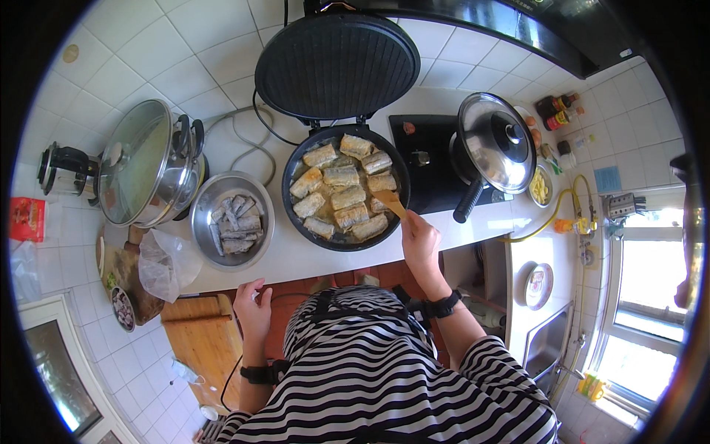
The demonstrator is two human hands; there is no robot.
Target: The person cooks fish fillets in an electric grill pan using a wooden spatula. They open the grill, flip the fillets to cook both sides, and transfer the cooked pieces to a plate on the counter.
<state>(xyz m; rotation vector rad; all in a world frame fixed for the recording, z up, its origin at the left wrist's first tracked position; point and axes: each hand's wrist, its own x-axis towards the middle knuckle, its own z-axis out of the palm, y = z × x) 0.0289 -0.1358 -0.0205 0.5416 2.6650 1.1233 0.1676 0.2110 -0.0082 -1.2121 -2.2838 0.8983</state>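
My right hand grips a wooden spatula, whose blade rests among the fish at the right side of a round black electric griddle. Browned pieces of fish lie in the oily pan, and its ridged lid stands raised behind. My left hand is held just off the counter's front edge with fingers apart and nothing in it. Left of the griddle, a steel bowl holds raw silvery fish pieces, some coated in white.
A large steel pot with a glass lid and a crumpled plastic bag are at the left. On the right, a lidded pan sits on a black cooktop. A cord runs behind the griddle.
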